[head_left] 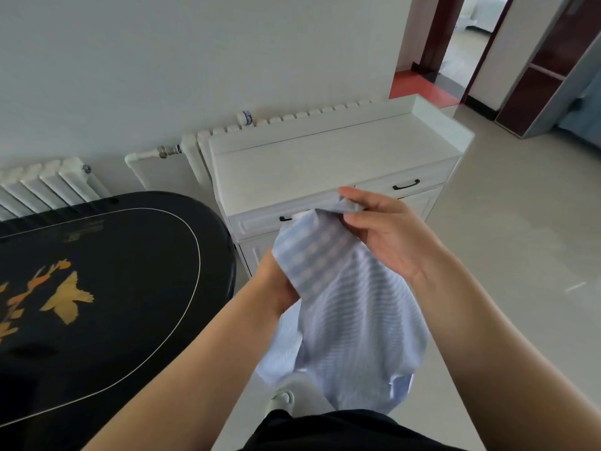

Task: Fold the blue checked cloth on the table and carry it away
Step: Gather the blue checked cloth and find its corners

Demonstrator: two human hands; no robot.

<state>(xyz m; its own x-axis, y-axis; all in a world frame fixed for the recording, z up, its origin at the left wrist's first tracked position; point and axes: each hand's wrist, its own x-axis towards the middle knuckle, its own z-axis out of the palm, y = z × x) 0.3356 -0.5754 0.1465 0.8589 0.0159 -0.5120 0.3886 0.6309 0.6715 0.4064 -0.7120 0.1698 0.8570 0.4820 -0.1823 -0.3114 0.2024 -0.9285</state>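
Observation:
The blue checked cloth [344, 307] hangs bunched in the air in front of me, off the table. My right hand [387, 232] pinches its top edge between thumb and fingers. My left hand [276, 281] grips the cloth lower down on its left side, its fingers hidden behind the fabric. The cloth's loose lower part droops down to about my waist. The black oval table [130, 288], with gold bird and flower painting, lies to my left with nothing on its visible top.
A white cabinet [325, 164] with black drawer handles stands straight ahead against the wall, with white radiators [48, 187] behind it and the table. Pale tiled floor [520, 239] spreads to the right toward a doorway [461, 53] with dark red frames.

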